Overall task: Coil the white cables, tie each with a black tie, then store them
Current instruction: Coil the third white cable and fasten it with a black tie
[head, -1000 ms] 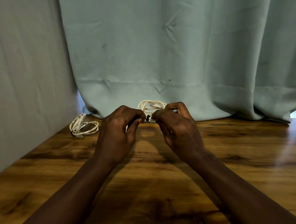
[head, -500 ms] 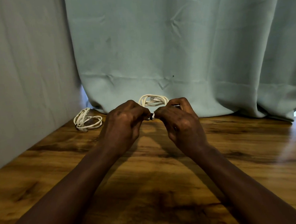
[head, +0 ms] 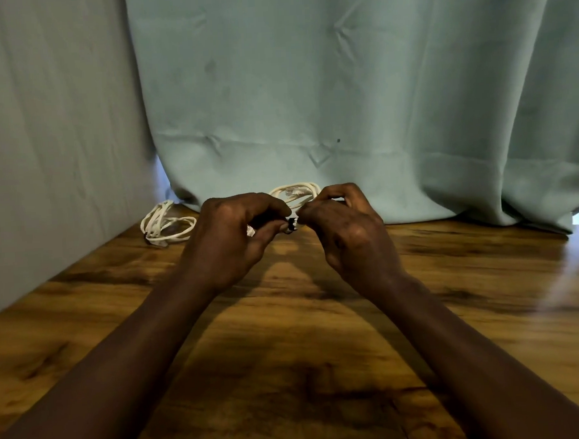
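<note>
A coiled white cable (head: pixel 296 192) is held up above the wooden table (head: pixel 287 337), its loops showing just behind my fingers. My left hand (head: pixel 235 235) and my right hand (head: pixel 345 226) meet fingertip to fingertip at the coil's near side. Between them they pinch a small black tie (head: pixel 291 224) wrapped on the coil. Most of the coil is hidden behind both hands. A second white cable (head: pixel 167 223), coiled, lies on the table at the far left, by the wall.
A pale green curtain (head: pixel 342 99) hangs across the back and drapes onto the table's far edge. A grey wall (head: pixel 43 148) closes off the left side. Bare wood stretches between my forearms and to the right.
The view has shifted slightly. Both hands stay together at the tie, with only small finger movements on it. The coil at the far left has not moved.
</note>
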Demonstrator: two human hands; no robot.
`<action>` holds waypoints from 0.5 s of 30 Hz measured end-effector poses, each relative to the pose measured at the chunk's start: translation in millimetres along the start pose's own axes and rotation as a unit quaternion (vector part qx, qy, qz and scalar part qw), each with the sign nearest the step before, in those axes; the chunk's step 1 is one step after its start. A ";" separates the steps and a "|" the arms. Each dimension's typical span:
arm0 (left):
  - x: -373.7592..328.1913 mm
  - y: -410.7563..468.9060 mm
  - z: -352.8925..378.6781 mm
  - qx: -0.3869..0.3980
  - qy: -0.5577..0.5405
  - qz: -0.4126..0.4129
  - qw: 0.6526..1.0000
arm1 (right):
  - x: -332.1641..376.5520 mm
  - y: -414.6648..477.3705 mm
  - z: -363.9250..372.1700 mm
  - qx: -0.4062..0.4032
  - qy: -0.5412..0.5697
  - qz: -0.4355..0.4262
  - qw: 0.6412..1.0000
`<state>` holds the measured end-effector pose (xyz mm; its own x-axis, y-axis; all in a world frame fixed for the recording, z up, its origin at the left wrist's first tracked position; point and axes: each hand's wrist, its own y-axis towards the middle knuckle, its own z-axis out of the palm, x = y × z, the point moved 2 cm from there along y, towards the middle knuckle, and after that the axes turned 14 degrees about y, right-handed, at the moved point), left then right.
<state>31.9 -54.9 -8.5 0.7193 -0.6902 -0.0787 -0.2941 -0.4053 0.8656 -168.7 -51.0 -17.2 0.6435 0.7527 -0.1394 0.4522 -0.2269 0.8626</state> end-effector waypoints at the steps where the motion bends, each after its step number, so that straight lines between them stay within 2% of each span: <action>1: 0.6 0.1 1.1 -0.001 -0.011 -0.010 1.000 | -0.3 -0.3 0.0 -0.006 0.000 0.000 1.000; 8: 2.9 -0.9 3.5 -0.007 -0.082 -0.060 0.995 | 1.9 0.0 -1.7 -0.031 0.028 0.000 0.999; 15: 0.1 -1.9 1.8 -0.013 -0.025 -0.008 1.000 | 2.4 0.5 -3.7 -0.032 0.043 0.010 0.998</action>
<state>31.3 -55.3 -11.1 0.6918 -0.7126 -0.1172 -0.2657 -0.4021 0.8762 -169.2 -47.0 -15.3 0.5949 0.7996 -0.0822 0.3976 -0.2038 0.8946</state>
